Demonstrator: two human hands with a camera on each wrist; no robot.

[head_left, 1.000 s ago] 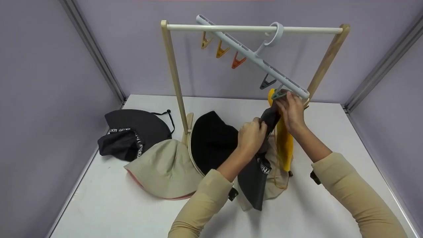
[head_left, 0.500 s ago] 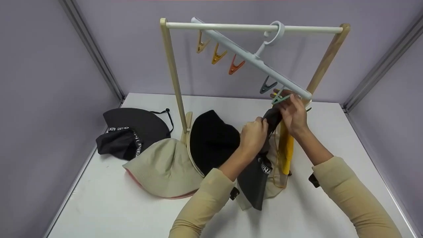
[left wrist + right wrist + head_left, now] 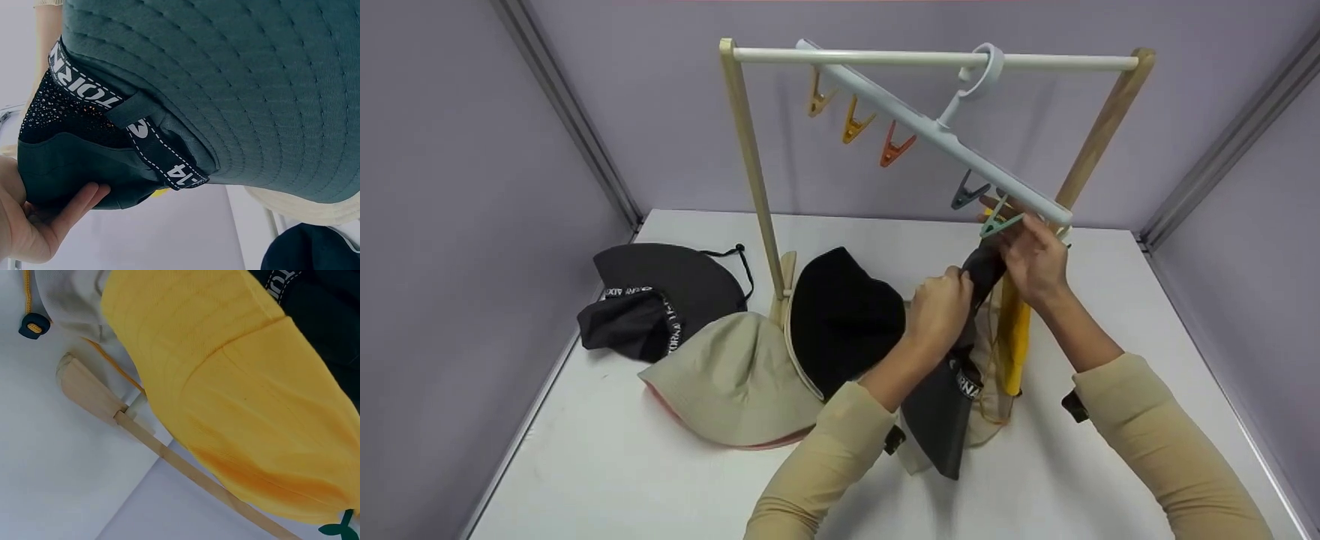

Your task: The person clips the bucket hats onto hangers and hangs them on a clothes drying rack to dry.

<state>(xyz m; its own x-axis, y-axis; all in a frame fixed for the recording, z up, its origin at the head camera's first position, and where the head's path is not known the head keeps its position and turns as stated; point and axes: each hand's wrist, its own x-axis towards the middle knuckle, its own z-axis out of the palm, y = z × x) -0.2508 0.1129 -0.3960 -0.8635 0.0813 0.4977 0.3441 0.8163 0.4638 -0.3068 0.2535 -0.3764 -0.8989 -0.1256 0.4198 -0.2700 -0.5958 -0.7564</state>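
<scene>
My left hand (image 3: 936, 315) grips the crown of a dark grey sun hat (image 3: 937, 420) in the head view. In the left wrist view, fingers (image 3: 79, 208) fold over the dark cloth below a lettered band (image 3: 84, 84). My right hand (image 3: 1036, 262) is at the hat's upper end, thumb and fingers around a green clip (image 3: 1001, 225) under the right end of a pale hanger (image 3: 915, 116). Whether the clip bites the cloth is hidden. A yellow hat (image 3: 225, 382) hangs just behind, with its top covered by my right hand in the head view.
A rack bar (image 3: 870, 56) holds the slanted hanger with several more clips, among them an orange clip (image 3: 895, 146). On the table lie a dark brimmed hat (image 3: 682, 277), a beige bucket hat (image 3: 735, 382) and a black hat (image 3: 844, 322). A wooden rack foot (image 3: 90, 388) shows below.
The hanger's right end has shifted slightly rightward, and its clips hang a little lower. Both hands have moved slightly right with the dark grey sun hat; the green clip is more exposed.
</scene>
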